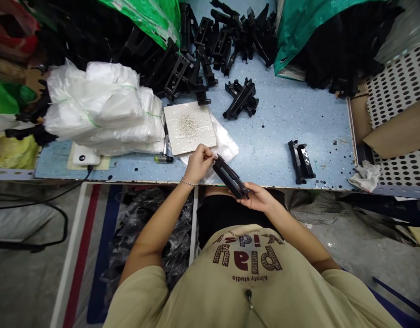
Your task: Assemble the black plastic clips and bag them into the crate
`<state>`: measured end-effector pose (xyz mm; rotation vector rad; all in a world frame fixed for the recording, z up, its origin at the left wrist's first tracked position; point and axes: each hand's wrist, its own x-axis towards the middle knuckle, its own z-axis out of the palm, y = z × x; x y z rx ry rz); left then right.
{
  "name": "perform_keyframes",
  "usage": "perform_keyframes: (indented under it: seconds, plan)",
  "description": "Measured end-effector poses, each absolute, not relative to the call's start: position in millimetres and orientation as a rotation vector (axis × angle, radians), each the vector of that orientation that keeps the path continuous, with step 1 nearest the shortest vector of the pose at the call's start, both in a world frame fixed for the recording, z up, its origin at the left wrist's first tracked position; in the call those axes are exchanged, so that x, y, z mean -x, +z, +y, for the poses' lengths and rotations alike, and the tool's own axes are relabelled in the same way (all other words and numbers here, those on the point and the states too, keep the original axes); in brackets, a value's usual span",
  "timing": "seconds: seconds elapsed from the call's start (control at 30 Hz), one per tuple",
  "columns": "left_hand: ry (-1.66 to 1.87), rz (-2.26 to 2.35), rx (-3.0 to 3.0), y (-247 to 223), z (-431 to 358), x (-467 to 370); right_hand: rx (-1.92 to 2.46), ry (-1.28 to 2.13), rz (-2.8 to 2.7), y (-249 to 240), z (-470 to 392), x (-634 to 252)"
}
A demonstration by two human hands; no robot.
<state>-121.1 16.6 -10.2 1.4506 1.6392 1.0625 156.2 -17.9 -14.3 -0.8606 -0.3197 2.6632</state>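
A long black plastic part point(229, 176) is held at a slant over the table's front edge. My right hand point(259, 197) wraps round its lower end. The fingers of my left hand point(200, 163) are pinched together at its upper end; whatever small thing they may hold is too small to make out. Just beyond my left hand lies a white square board point(172, 125) with a scatter of tiny pale pieces point(188, 126) on it. Under the board is a white plastic sheet point(226, 139). Another black plastic part point(301, 161) rests alone on the table to the right.
Two crossed black parts point(242, 99) lie beyond the board, before a heap of similar parts point(223, 38). Bundled clear plastic bags point(103, 105) and a white device with a cable point(86, 156) are at left. A perforated white panel point(401, 91) stands at right. Below hangs an open bin point(148, 228).
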Motion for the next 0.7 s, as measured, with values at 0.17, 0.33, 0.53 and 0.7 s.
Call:
perform_keyframes:
  seconds: [0.17, 0.33, 0.53, 0.7]
  plan:
    - [0.905, 1.739, -2.206, -3.5, -4.8, 126.7, 0.834, 2.754, -0.053, -13.1, -12.6, -143.5]
    - [1.055, 1.466, -2.443, 19.0, -45.0, 83.8, 0.745, 2.710, -0.007, -12.6, -3.7, -118.2]
    - [0.936, 1.189, -2.377, 29.6, -74.2, 46.0, 1.208, 1.945, -1.114, 1.5, -14.3, -117.0]
    - [0.806, 1.292, -2.176, 42.4, -91.2, 55.1, 0.934, 1.875, -1.731, 37.0, -32.0, -139.7]
